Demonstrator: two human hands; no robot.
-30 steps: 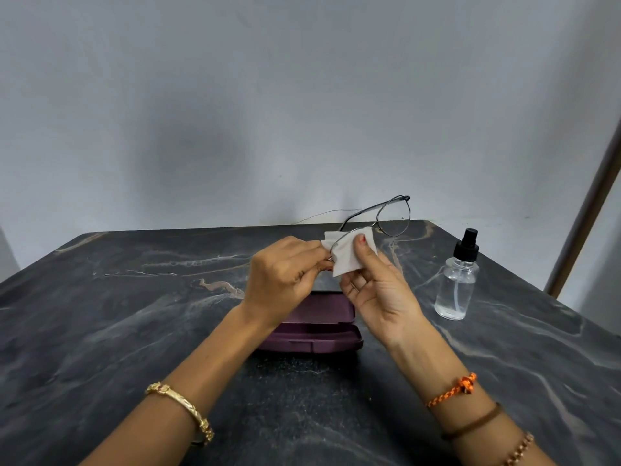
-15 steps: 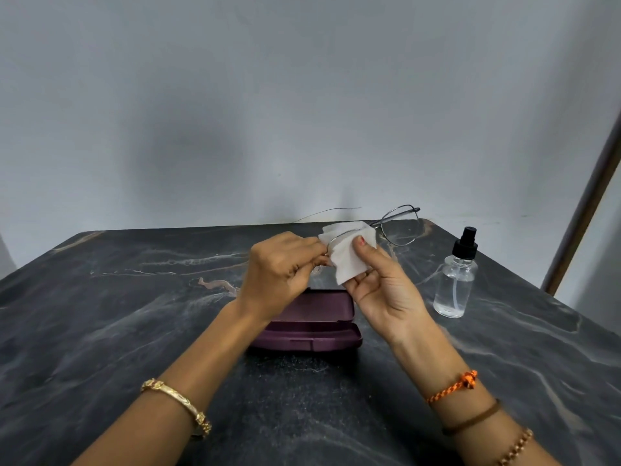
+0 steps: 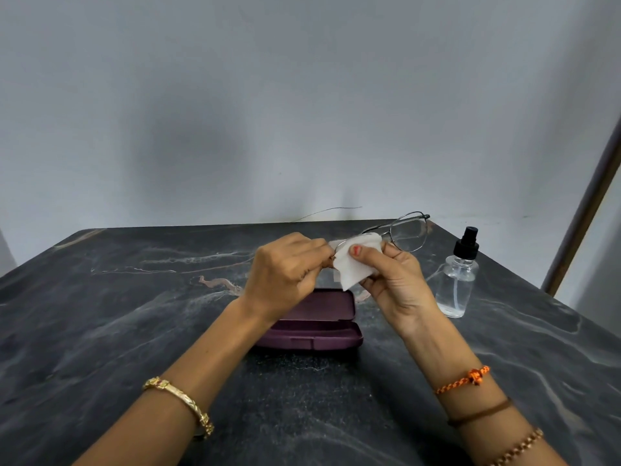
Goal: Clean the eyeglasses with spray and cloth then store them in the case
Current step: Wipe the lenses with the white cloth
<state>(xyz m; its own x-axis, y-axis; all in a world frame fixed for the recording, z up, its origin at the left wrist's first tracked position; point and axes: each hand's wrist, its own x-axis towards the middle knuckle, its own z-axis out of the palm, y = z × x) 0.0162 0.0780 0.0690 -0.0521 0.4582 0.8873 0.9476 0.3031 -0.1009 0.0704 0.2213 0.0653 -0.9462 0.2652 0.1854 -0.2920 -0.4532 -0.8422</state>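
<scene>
The fingers (image 3: 302,260) of my left hand (image 3: 285,274) are curled tight and pinch one end of the eyeglasses (image 3: 400,233), close to where the frame disappears under the cloth (image 3: 353,267). My right hand (image 3: 396,284) holds that white cloth, thumb pressed on its front face and the other fingers wrapped behind, so the cloth is folded over one lens and hides it. The other lens sticks out to the right of the cloth, clear and tilted, with its thin dark metal rim fully showing. Both hands hold the eyeglasses up in the air above the far half of the tabletop (image 3: 117,314), which is dark stone with pale veins. Directly beneath my hands the purple case (image 3: 312,324) lies on the tabletop with its lid open; my left wrist covers its left end. The spray bottle (image 3: 457,280) stands upright to the right of my right hand, near it but apart from it, clear with a black pump top. I can see a gold bracelet (image 3: 181,401) on my left forearm and an orange thread band (image 3: 467,381) on my right wrist.
</scene>
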